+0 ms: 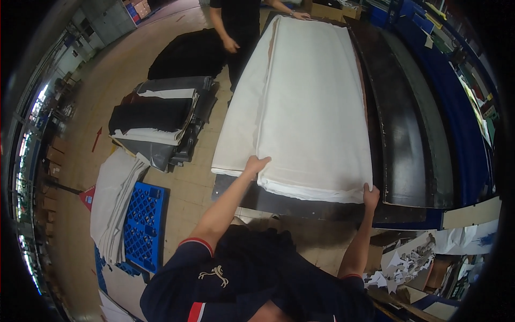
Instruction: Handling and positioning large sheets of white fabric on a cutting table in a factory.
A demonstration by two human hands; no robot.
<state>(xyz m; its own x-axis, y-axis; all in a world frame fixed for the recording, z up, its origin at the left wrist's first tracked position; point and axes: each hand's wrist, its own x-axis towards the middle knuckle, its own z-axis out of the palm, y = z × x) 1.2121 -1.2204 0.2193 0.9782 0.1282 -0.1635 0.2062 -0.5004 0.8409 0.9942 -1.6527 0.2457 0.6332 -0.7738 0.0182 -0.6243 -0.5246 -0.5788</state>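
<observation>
A long stack of white fabric (316,107) lies on a dark table (236,194), running away from me. My left hand (257,164) pinches the near left corner of the upper layers, where a folded edge runs lengthwise over a wider layer beneath. At the near right corner, my right hand (370,196) grips the same fabric, its thumb on top and the other fingers mostly hidden. Across the far end, a co-worker in black rests one hand (300,15) by the fabric's far edge; the other hand (231,45) hangs at the left side.
Left of the table are stacked black, grey and white cloths (155,115), a black heap (188,56) and a blue plastic pallet (144,225) with pale sheets (115,204). A glossy dark board (399,134) runs along the right. White scraps (407,263) fill a box at lower right.
</observation>
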